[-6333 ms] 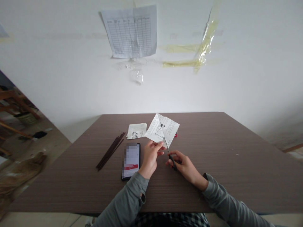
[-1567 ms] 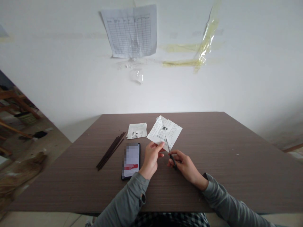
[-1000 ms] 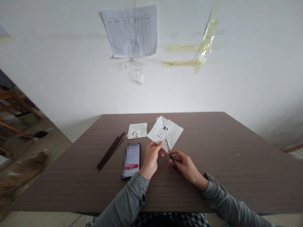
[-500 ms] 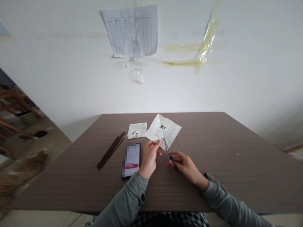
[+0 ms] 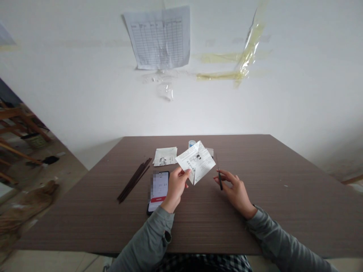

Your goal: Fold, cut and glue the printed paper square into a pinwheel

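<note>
Pinching a white paper square printed with black text and a figure (image 5: 202,165), the left hand (image 5: 174,190) has its thumb on top and fingers beneath, closed at the seven o'clock edge. A slit runs inward from the paper's lower corner. At four o'clock from it, the right hand (image 5: 237,192) loosely curls its fingers around dark-handled metal scissors (image 5: 220,180), apart from the paper, tips toward twelve; I cannot tell the blade gap. Around the square lie a stack of printed white papers (image 5: 165,156) at nine, a black smartphone with a lit screen (image 5: 159,192) at eight, thin dark-brown sticks (image 5: 134,180) between eight and nine, and a small clear-and-blue container (image 5: 192,143), partly hidden, near twelve.
</note>
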A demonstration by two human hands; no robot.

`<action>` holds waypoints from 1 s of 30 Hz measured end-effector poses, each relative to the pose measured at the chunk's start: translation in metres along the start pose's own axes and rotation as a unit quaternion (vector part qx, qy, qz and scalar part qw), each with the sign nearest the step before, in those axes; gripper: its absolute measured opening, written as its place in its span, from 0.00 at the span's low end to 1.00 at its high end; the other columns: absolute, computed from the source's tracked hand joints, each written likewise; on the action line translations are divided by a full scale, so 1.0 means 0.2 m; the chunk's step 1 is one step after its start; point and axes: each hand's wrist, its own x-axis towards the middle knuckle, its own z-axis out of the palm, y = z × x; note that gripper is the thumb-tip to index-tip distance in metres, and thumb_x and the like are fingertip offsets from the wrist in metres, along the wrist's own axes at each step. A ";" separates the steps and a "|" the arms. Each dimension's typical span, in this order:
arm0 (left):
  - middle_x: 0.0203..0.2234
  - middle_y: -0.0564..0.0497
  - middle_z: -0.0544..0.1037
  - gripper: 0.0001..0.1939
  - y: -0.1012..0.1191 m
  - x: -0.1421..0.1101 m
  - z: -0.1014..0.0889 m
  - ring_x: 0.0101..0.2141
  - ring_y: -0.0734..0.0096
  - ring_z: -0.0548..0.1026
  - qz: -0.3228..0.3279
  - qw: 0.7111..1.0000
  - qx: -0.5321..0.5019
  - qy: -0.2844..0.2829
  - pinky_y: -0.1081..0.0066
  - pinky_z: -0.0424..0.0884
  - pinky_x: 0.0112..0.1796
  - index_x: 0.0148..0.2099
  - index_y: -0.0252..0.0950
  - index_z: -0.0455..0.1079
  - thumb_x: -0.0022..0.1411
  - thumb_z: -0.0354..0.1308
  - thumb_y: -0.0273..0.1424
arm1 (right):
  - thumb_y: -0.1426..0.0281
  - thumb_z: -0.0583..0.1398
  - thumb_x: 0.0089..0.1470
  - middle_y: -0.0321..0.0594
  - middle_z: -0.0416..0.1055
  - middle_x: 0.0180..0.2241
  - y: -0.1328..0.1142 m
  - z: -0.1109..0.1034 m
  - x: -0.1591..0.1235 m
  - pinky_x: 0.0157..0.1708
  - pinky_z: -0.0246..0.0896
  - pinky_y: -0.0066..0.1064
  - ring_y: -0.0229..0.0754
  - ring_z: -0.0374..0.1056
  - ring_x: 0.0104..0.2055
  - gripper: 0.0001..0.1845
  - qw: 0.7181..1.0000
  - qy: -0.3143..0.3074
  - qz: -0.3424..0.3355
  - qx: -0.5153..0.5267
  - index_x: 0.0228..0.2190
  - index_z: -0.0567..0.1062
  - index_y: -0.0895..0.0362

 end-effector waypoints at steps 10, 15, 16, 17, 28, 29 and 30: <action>0.25 0.51 0.85 0.08 -0.03 -0.02 -0.04 0.22 0.72 0.73 -0.021 0.998 0.032 -0.042 0.76 0.61 0.19 0.34 0.37 0.89 0.56 0.85 0.26 | 0.44 0.82 0.49 0.47 0.96 0.40 0.02 0.00 0.19 0.47 0.88 0.53 0.66 0.93 0.48 0.29 0.993 0.018 0.023 0.112 0.46 0.91 0.48; 0.28 0.49 0.88 0.10 -0.01 -0.02 -0.05 0.24 0.71 0.74 -0.032 0.997 0.043 -0.051 0.75 0.61 0.21 0.35 0.38 0.90 0.57 0.88 0.28 | 0.47 0.84 0.43 0.41 0.90 0.32 0.01 0.03 0.20 0.40 0.83 0.47 0.57 0.87 0.39 0.30 0.990 -0.001 0.036 0.138 0.43 0.89 0.49; 0.28 0.49 0.88 0.10 -0.01 -0.02 -0.05 0.25 0.70 0.75 -0.032 0.997 0.051 -0.057 0.75 0.61 0.21 0.35 0.39 0.89 0.57 0.88 0.30 | 0.48 0.84 0.43 0.39 0.89 0.31 0.02 0.04 0.20 0.38 0.82 0.46 0.56 0.85 0.37 0.30 0.989 -0.004 0.044 0.144 0.43 0.89 0.50; 0.29 0.49 0.88 0.11 -0.01 -0.02 -0.05 0.25 0.70 0.74 -0.030 0.996 0.056 -0.061 0.76 0.62 0.21 0.35 0.39 0.89 0.58 0.89 0.32 | 0.49 0.84 0.42 0.38 0.87 0.29 0.02 0.04 0.19 0.37 0.80 0.44 0.54 0.83 0.36 0.30 0.987 -0.008 0.052 0.150 0.43 0.88 0.50; 0.40 0.41 0.95 0.15 -0.05 -0.03 -0.02 0.38 0.59 0.90 -0.063 0.993 0.012 -0.102 0.77 0.64 0.21 0.41 0.39 0.90 0.57 0.92 0.32 | 0.49 0.86 0.44 0.42 0.92 0.36 0.02 0.11 0.09 0.40 0.80 0.44 0.55 0.85 0.38 0.33 0.963 0.075 0.098 0.239 0.46 0.84 0.47; 0.39 0.41 0.95 0.14 -0.06 -0.04 -0.01 0.37 0.58 0.90 -0.068 0.992 0.009 -0.107 0.77 0.64 0.21 0.40 0.39 0.90 0.56 0.91 0.31 | 0.48 0.86 0.44 0.41 0.92 0.36 0.02 0.12 0.08 0.40 0.80 0.44 0.55 0.85 0.38 0.33 0.963 0.076 0.098 0.241 0.46 0.84 0.47; 0.37 0.42 0.95 0.14 -0.06 -0.03 0.00 0.37 0.58 0.90 -0.070 0.992 0.006 -0.103 0.77 0.64 0.21 0.39 0.39 0.89 0.56 0.91 0.31 | 0.48 0.86 0.44 0.41 0.92 0.35 0.02 0.13 0.08 0.40 0.79 0.44 0.55 0.85 0.38 0.33 0.963 0.073 0.097 0.241 0.46 0.84 0.47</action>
